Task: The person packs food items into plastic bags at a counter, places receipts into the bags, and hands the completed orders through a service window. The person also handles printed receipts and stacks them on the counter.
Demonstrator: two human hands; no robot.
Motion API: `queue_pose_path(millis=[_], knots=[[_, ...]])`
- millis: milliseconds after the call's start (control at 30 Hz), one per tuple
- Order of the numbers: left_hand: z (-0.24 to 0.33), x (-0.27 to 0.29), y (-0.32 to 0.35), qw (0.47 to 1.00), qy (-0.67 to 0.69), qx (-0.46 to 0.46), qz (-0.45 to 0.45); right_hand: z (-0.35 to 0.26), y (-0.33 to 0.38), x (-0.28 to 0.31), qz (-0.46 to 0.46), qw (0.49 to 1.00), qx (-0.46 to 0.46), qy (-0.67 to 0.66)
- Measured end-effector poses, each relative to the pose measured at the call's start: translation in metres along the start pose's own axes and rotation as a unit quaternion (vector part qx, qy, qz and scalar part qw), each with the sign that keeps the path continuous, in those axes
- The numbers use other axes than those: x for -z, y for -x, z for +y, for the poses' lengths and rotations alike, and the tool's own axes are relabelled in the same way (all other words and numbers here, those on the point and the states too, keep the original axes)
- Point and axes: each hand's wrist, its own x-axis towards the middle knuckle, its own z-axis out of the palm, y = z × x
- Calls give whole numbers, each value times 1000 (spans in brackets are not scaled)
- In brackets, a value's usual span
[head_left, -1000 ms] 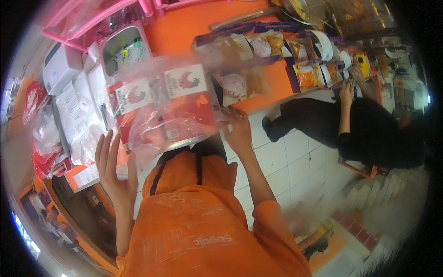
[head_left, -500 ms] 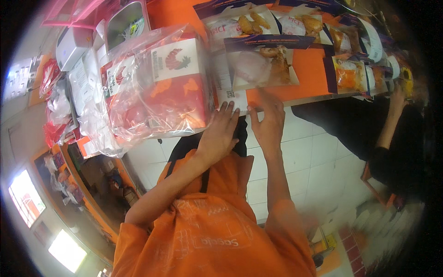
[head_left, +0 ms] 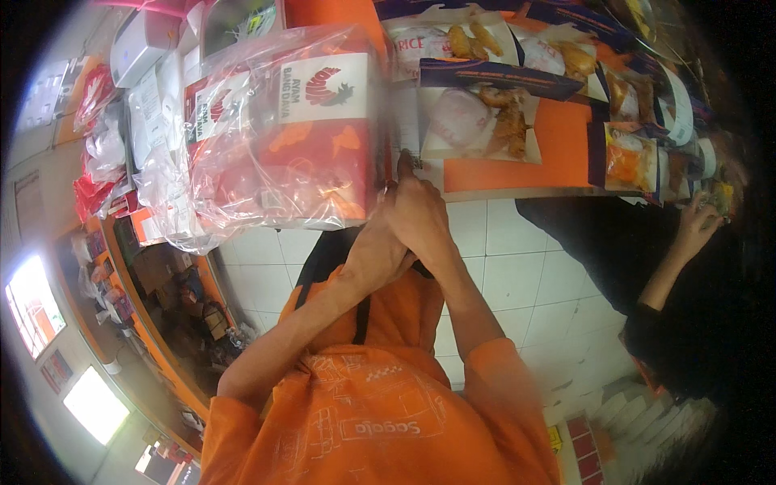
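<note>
My left hand (head_left: pixel 376 251) lies at the counter's front edge, close to the lower right corner of a red and white food box in a clear plastic bag (head_left: pixel 317 170). Crossing over it, my right hand (head_left: pixel 420 217) hides most of its fingers. The right forefinger stretches out toward a white paper slip (head_left: pixel 422 172) between the bagged box and an open meal box (head_left: pixel 440 145); whether it touches the slip, I cannot tell. Inside that meal box are a wrapped white bundle (head_left: pixel 459 120) and a piece of fried chicken (head_left: pixel 511 134).
More open meal boxes (head_left: pixel 473 42) line the orange counter (head_left: pixel 563 141) to the back and right. A grey metal container (head_left: pixel 234 24) and a white box (head_left: pixel 145 44) stand back left. At far right, a co-worker's hand (head_left: pixel 697 226) is near the boxes. White floor tiles (head_left: pixel 513 271) lie below.
My right hand has moved left and now crosses over my left hand. The left hand has come slightly nearer to me. The view has shifted a little.
</note>
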Motion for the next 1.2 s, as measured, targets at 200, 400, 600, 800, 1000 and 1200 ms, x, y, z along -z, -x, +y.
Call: queue_pose_path(millis=[200,400,600,800,1000,1200], knots=[[-6,-9,5,999,-24,-18,-39,-7,-7,-14,1,999,16,-33],[-6,-11,0,1000,-12,-2,-17,0,-7,-17,8,998,20,-54],[-3,-5,-5,1000,-3,-21,13,0,-4,-14,47,995,63,-62],[4,11,-5,1000,15,1,2,16,44,52,193,972,-32,-129],[30,19,-28,988,114,25,102,78,-3,106,440,897,20,38],[25,1,-66,960,127,143,203,114,2,153,273,959,-64,26]])
